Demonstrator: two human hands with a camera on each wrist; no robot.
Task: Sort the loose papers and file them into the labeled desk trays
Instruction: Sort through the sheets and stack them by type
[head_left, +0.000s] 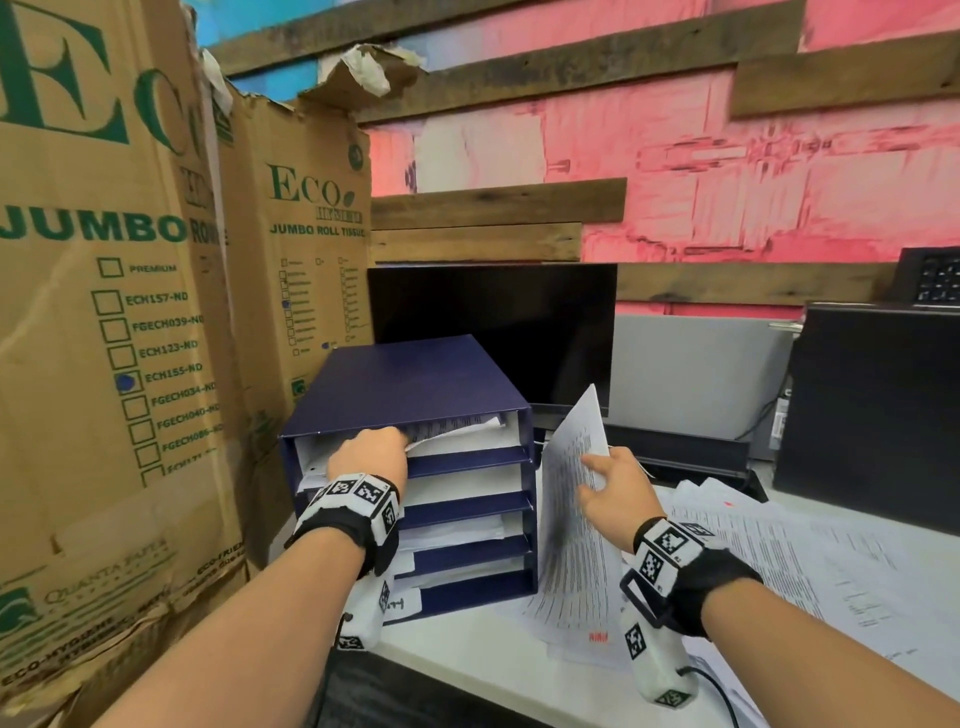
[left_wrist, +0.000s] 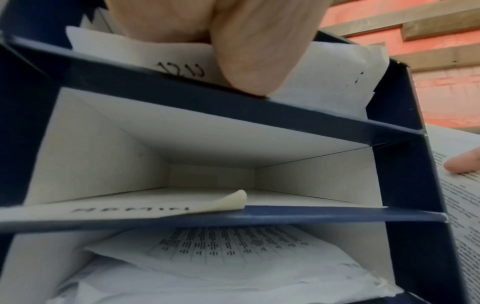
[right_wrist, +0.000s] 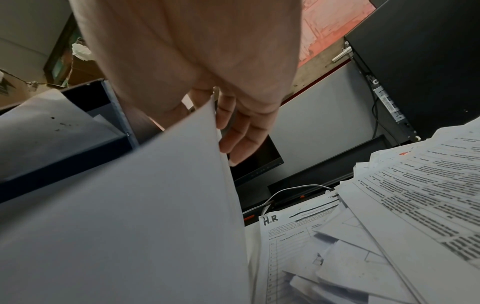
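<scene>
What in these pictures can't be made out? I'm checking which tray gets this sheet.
- Left hand fingertips: head view, hidden inside the top tray.
- Tray labels: left wrist view, blurred, unreadable.
- Held sheet text: head view, too small; right wrist view shows its blank back.

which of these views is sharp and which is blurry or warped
Head view: mostly sharp, but wide-angle bends the cardboard boxes; the held sheet is motion-smeared. Left wrist view: the left hand is soft, the tray shelves splay outward. Right wrist view: dim, the right hand blurred.
</scene>
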